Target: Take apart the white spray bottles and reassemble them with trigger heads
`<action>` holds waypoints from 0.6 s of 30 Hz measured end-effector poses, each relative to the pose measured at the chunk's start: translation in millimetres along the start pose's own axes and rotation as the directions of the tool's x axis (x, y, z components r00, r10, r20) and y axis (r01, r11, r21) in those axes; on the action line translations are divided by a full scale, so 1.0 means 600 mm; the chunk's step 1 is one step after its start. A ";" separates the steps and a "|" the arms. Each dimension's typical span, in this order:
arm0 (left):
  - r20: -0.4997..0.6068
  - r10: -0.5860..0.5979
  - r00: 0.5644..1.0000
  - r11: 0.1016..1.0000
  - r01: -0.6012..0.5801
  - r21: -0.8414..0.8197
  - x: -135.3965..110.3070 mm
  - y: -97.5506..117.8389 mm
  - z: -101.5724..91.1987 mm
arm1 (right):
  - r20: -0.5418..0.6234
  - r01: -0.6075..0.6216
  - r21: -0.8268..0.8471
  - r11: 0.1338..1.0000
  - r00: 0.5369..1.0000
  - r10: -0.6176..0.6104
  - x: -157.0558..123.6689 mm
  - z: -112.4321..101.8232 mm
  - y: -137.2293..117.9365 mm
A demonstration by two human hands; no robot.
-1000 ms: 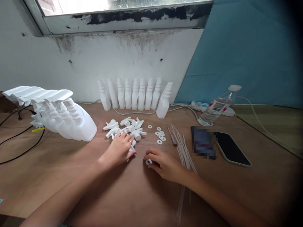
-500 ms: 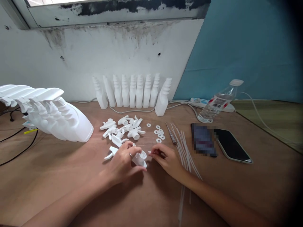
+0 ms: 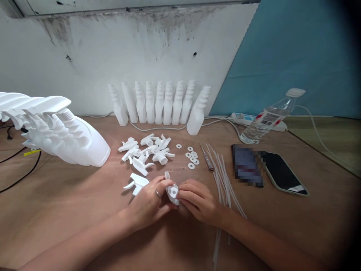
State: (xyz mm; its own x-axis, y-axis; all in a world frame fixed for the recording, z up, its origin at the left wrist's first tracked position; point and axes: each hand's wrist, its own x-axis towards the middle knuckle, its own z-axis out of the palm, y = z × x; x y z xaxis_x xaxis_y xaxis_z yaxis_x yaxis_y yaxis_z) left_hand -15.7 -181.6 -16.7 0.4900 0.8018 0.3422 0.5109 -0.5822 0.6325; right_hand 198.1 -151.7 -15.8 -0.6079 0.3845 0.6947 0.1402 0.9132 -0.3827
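My left hand [image 3: 150, 199] is closed around a white spray trigger head [image 3: 170, 198], its round opening turned up toward me. A flat white washer [image 3: 173, 192] shows inside that opening. The fingers of my right hand [image 3: 199, 199] are pinched together at the washer's right edge; their tips are partly hidden. Beside my left hand lies another trigger head [image 3: 138, 183]. Beyond it is a loose pile of white trigger heads [image 3: 150, 148]. Several loose washers [image 3: 193, 155] lie farther back, to the right of the pile.
White bottles [image 3: 168, 105] stand in a row by the wall. Bottles with trigger heads fitted [image 3: 87, 143] stand at left. On the right are thin white tubes [image 3: 222, 173], a slim pointed tool [image 3: 207, 158], a blurred dark item [image 3: 246, 165], a phone [image 3: 284, 173] and a water bottle [image 3: 265, 120].
My right hand has moved the small white piece from beside the trigger head to its opening, where a washer now shows. My left hand has tilted the head's opening more toward me. The view has dipped.
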 end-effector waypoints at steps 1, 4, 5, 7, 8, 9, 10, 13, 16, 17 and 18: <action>-0.005 0.011 1.000 1.000 -0.011 0.000 0.001 0.000 0.000 | 0.004 -0.008 -0.005 1.000 1.000 0.008 0.000 0.000 0.000; -0.017 0.065 0.998 0.998 -0.065 -0.003 0.005 0.000 -0.004 | 0.013 -0.065 -0.011 0.998 0.998 0.065 -0.001 0.000 0.000; -0.021 0.083 0.996 0.997 -0.083 -0.005 0.007 0.001 -0.005 | 0.025 -0.093 -0.009 0.996 0.995 0.093 -0.001 0.000 0.000; -0.024 0.107 0.994 0.994 -0.107 -0.007 0.010 0.003 -0.008 | 0.053 -0.138 -0.002 0.990 0.989 0.138 -0.001 0.000 0.000; -0.026 0.112 0.993 0.994 -0.112 -0.005 0.011 0.003 -0.009 | 0.063 -0.147 -0.002 0.989 0.987 0.147 -0.001 -0.001 0.000; -0.024 0.114 0.993 0.993 -0.114 -0.001 0.012 0.004 -0.010 | 0.065 -0.149 -0.007 0.989 0.987 0.149 -0.001 -0.002 0.000; -0.020 0.117 0.993 0.993 -0.117 0.007 0.013 0.004 -0.010 | 0.063 -0.146 -0.016 0.989 0.987 0.147 0.000 -0.002 0.000; 0.005 0.137 0.991 0.990 -0.137 0.045 0.013 0.002 -0.010 | 0.061 -0.134 -0.044 0.990 0.989 0.136 0.000 -0.003 0.000; 0.028 0.157 0.987 0.985 -0.159 0.068 0.011 -0.001 -0.010 | 0.084 -0.143 -0.060 0.988 0.986 0.147 -0.003 0.000 0.001; 0.030 0.162 0.986 0.984 -0.164 0.070 0.011 -0.003 -0.009 | 0.088 -0.143 -0.071 0.987 0.985 0.149 -0.004 0.001 0.002; 0.027 0.169 0.985 0.983 -0.170 0.071 0.010 -0.005 -0.009 | 0.090 -0.139 -0.089 0.986 0.985 0.147 -0.005 0.002 0.003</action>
State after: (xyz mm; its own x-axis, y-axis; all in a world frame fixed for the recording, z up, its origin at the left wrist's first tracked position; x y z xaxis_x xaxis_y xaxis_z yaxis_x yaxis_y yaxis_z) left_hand -17.8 -174.4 -12.6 0.5881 0.6881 0.4250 0.4687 -0.7182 0.5143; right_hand 199.5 -151.7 -19.2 -0.6485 0.5004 0.5736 0.2918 0.8594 -0.4199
